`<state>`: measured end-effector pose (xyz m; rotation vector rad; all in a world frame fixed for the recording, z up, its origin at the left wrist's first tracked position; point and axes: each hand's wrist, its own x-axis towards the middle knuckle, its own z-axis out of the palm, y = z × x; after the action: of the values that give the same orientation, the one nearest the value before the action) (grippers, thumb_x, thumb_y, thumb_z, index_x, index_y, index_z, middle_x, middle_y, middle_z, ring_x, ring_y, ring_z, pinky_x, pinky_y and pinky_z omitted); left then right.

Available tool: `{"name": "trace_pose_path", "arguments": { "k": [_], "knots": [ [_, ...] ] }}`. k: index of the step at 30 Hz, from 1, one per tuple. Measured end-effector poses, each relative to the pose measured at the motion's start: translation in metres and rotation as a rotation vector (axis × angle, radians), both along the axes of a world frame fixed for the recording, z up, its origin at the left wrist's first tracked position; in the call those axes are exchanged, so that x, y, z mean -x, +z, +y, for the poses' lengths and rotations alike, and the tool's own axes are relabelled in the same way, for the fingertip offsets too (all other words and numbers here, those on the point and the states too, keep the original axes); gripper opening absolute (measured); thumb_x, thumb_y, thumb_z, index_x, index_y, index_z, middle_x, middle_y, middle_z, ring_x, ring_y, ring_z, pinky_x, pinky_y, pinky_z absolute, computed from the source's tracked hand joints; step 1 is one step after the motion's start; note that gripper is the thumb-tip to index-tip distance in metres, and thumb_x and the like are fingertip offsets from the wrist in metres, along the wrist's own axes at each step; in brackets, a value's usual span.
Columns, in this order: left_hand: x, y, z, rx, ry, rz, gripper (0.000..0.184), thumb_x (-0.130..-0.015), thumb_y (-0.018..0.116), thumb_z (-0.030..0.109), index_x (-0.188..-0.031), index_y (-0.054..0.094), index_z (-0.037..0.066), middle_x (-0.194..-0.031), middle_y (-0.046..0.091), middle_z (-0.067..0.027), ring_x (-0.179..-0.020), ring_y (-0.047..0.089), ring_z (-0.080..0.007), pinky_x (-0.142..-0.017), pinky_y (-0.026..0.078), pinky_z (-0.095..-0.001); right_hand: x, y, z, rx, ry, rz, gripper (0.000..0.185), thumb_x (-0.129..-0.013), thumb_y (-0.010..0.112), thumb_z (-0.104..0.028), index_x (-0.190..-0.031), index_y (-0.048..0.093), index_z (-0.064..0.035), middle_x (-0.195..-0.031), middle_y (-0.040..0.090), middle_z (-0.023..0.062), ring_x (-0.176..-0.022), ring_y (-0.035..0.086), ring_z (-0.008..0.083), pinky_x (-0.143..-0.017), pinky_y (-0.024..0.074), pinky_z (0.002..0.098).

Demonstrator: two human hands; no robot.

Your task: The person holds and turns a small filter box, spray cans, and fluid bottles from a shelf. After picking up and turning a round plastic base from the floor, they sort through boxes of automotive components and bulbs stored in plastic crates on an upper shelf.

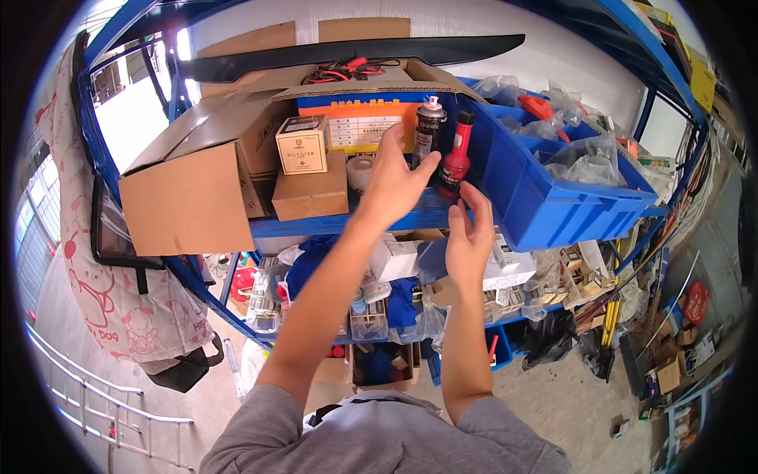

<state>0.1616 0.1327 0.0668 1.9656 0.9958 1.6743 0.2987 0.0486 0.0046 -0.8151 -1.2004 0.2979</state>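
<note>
"Where's your left hand [393, 180]?"

"Just beside the black spray can [427, 134], which stands upright at one o'clock from it. My thumb and fingers are spread open; I can't tell whether they touch the can."

"And your right [471, 237]?"

"Open too, fingers loosely curved, with the red bottle [455, 167] upright at its twelve o'clock."

"What's around them?"

"A blue bin [545, 204] at the bottle's three o'clock, and a small box [303, 150] at ten from my left hand."
</note>
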Motion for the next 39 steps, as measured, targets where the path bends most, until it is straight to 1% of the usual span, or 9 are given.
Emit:
{"name": "trace_pose_path", "arguments": {
  "k": [4, 6, 8, 9, 24, 27, 31, 33, 39],
  "knots": [
    [-0.025, -0.029, 0.02, 0.083, -0.004, -0.059, 0.089, -0.096, 0.079, 0.02, -0.161, 0.024, -0.008, -0.155, 0.05, -0.0332, -0.14, 0.057, -0.0363, -0.115, 0.046, -0.04, 0.001, 0.0, -0.014, -0.002, 0.037, 0.002, 0.037, -0.1, 0.06, 0.005, -0.137, 0.061, 0.0029, -0.145, 0.057, 0.0163, -0.136, 0.058, 0.0275, -0.118, 0.0485, 0.0423],
    [-0.025, -0.03, 0.026, 0.04, 0.064, -0.026, 0.087, -0.095, 0.079, 0.015, -0.16, 0.025, -0.009, -0.145, 0.06, -0.0317, -0.131, 0.064, -0.0346, -0.111, 0.049, -0.0404, -0.002, -0.001, -0.018, -0.012, 0.042, 0.019, 0.034, -0.1, 0.06, 0.005, -0.134, 0.063, 0.0026, -0.144, 0.058, 0.0161, -0.135, 0.059, 0.0271, -0.117, 0.0493, 0.0419],
    [-0.017, -0.021, 0.022, 0.198, -0.009, -0.007, 0.086, -0.091, 0.079, 0.015, -0.156, 0.03, -0.012, -0.14, 0.062, -0.0366, -0.131, 0.063, -0.0466, -0.113, 0.048, -0.0468, -0.007, -0.002, -0.019, -0.009, 0.05, 0.007, 0.029, -0.101, 0.061, 0.004, -0.13, 0.065, 0.0028, -0.142, 0.06, 0.0161, -0.134, 0.06, 0.0266, -0.115, 0.0505, 0.041],
    [-0.019, -0.022, 0.023, 0.099, 0.097, 0.041, 0.081, -0.093, 0.079, 0.011, -0.155, 0.032, -0.011, -0.121, 0.074, -0.0256, -0.109, 0.075, -0.0306, -0.096, 0.057, -0.0405, -0.008, -0.003, -0.018, -0.01, 0.048, 0.007, 0.029, -0.101, 0.061, 0.004, -0.13, 0.065, 0.0028, -0.142, 0.06, 0.0161, -0.134, 0.06, 0.0266, -0.115, 0.0505, 0.041],
    [0.001, -0.015, -0.043, 0.074, 0.209, 0.068, 0.062, -0.086, 0.084, 0.012, -0.137, 0.053, -0.007, -0.117, 0.076, -0.025, -0.105, 0.075, -0.035, -0.094, 0.058, -0.0428, -0.014, 0.016, 0.011, -0.014, 0.137, -0.117, 0.026, -0.101, 0.064, 0.002, -0.127, 0.068, 0.0028, -0.128, 0.069, 0.0168, -0.119, 0.068, 0.0218, -0.103, 0.0557, 0.0329],
    [0.005, -0.011, -0.051, 0.097, 0.23, 0.085, 0.061, -0.086, 0.084, 0.012, -0.136, 0.054, -0.007, -0.117, 0.076, -0.0253, -0.105, 0.075, -0.0349, -0.094, 0.059, -0.0431, -0.006, 0.023, 0.021, 0.091, 0.177, -0.145, 0.031, -0.1, 0.068, -0.003, -0.13, 0.067, 0.0053, -0.117, 0.073, 0.0199, -0.106, 0.075, 0.0239, -0.092, 0.0604, 0.0342],
    [0.009, -0.015, -0.052, 0.045, 0.288, 0.126, 0.06, -0.086, 0.083, 0.011, -0.136, 0.054, -0.008, -0.119, 0.075, -0.0258, -0.103, 0.076, -0.0338, -0.092, 0.059, -0.0423, 0.004, 0.023, 0.03, 0.047, 0.146, -0.262, 0.036, -0.099, 0.07, -0.004, -0.132, 0.064, 0.0082, -0.12, 0.073, 0.0248, -0.104, 0.076, 0.0279, -0.089, 0.0637, 0.0375],
    [0.009, -0.016, -0.056, 0.007, 0.26, 0.1, 0.052, -0.087, 0.081, 0.01, -0.13, 0.055, -0.006, -0.119, 0.073, -0.0301, -0.111, 0.072, -0.0473, -0.095, 0.057, -0.0506, 0.006, 0.023, 0.026, 0.038, 0.151, -0.258, 0.036, -0.098, 0.071, -0.005, -0.131, 0.064, 0.0086, -0.121, 0.072, 0.0249, -0.104, 0.076, 0.0282, -0.088, 0.0644, 0.0374],
    [0.013, -0.026, -0.06, 0.001, 0.189, 0.043, 0.056, -0.088, 0.08, 0.008, -0.136, 0.053, -0.007, -0.12, 0.073, -0.0306, -0.113, 0.071, -0.0469, -0.097, 0.056, -0.0496, 0.009, 0.024, 0.018, 0.012, 0.142, -0.261, 0.036, -0.097, 0.074, -0.006, -0.128, 0.063, 0.009, -0.12, 0.072, 0.0241, -0.103, 0.076, 0.0293, -0.085, 0.0658, 0.037]
  ]
}}
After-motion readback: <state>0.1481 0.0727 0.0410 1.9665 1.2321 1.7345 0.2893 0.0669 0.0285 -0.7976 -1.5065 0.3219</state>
